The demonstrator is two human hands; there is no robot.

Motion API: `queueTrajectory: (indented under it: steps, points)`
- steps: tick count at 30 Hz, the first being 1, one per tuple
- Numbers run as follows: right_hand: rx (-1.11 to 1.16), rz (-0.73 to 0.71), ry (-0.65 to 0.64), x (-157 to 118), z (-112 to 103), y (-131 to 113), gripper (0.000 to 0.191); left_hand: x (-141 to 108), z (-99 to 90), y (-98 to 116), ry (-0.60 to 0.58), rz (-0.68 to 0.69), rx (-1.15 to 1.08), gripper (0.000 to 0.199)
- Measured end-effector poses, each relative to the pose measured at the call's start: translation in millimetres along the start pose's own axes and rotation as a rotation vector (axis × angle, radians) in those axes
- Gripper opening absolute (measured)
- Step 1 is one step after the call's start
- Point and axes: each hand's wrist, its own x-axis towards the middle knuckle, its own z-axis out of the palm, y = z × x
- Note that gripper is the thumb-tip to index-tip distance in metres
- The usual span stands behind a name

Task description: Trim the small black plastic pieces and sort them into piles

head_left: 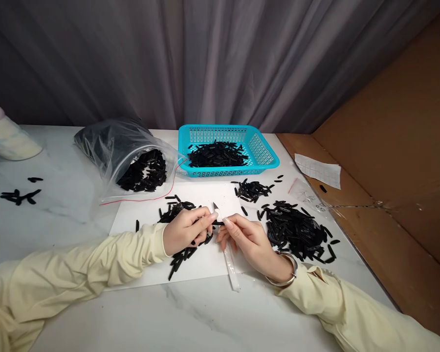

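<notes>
My left hand [191, 228] has its fingers closed on one end of a small black elongated piece [217, 223]. The fingertips of my right hand [250, 240] pinch the other end, so the piece spans the gap between both hands. A thin, dark pointed tip [215, 206] sticks up by my left fingertips; what it belongs to is hidden. Below my right fingers a clear, narrow plastic strip [231, 274] shows, and I cannot tell if it is held. Under my left hand lies a pile of black pieces [183, 256] on a white sheet [132, 261].
A turquoise basket [223, 171] of black pieces stands at the back. Left of it, a clear zip bag [113, 146] lies open with more inside. Another pile [297, 230] and a smaller one [254, 190] are to the right. A cardboard wall [396, 132] bounds the right side.
</notes>
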Motion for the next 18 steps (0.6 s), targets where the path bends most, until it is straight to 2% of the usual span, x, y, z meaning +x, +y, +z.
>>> queueTrajectory:
  steps: [18]
  points:
    - [-0.08,-0.002,0.022,-1.6,-1.2,3.1,0.023,-1.5,0.1,2.7,0.04,0.04,0.096,0.035]
